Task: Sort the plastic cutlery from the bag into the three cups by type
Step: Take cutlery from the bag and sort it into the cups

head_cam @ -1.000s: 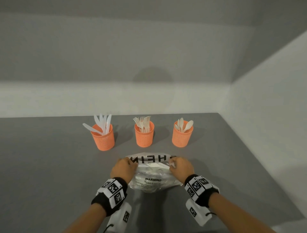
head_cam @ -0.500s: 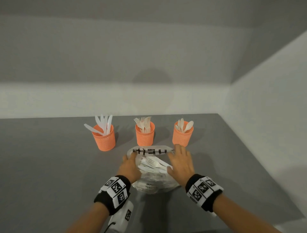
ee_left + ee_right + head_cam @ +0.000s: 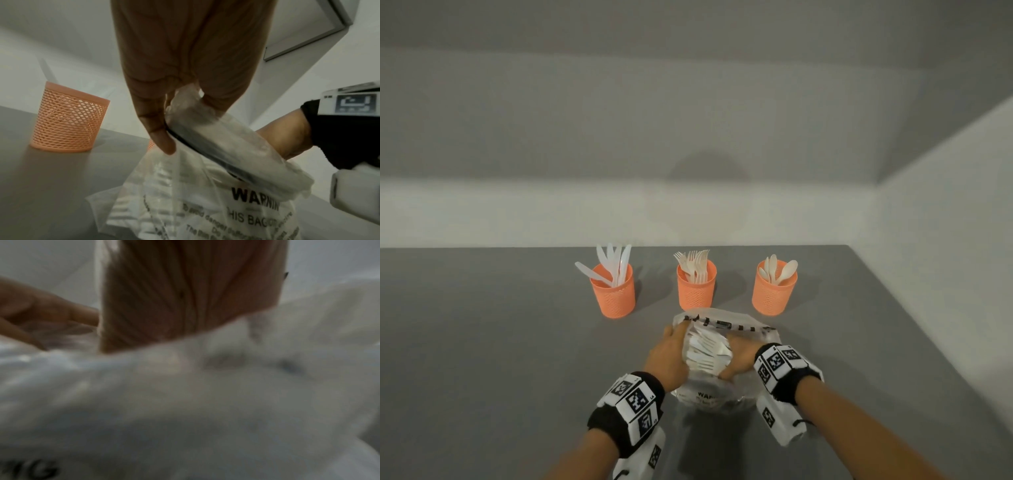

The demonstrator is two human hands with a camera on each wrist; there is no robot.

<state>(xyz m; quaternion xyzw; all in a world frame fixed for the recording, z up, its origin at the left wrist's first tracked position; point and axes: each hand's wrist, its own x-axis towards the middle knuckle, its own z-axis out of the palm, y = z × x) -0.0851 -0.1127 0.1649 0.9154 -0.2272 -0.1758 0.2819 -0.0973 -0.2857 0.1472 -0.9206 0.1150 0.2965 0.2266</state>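
Three orange mesh cups stand in a row: knives in the left cup (image 3: pixel 613 291), forks in the middle cup (image 3: pixel 695 287), spoons in the right cup (image 3: pixel 774 291). The clear printed bag (image 3: pixel 722 322) lies just in front of them with its mouth open, showing several white cutlery pieces (image 3: pixel 707 353). My left hand (image 3: pixel 671 353) pinches the bag's rim (image 3: pixel 185 100) at its left side. My right hand (image 3: pixel 741 356) reaches into the mouth against the cutlery. Its fingers are hidden by the bag (image 3: pixel 205 394), and the right wrist view is blurred.
The grey table (image 3: pixel 500 359) extends left and toward me around the bag. Its right edge (image 3: pixel 928 342) meets a white wall. The left cup (image 3: pixel 68 120) is close to my left hand's far side.
Both hands gripped the bag's edges a second ago. The right hand then opened and has moved inward into the bag's mouth, while the left hand keeps hold of the rim.
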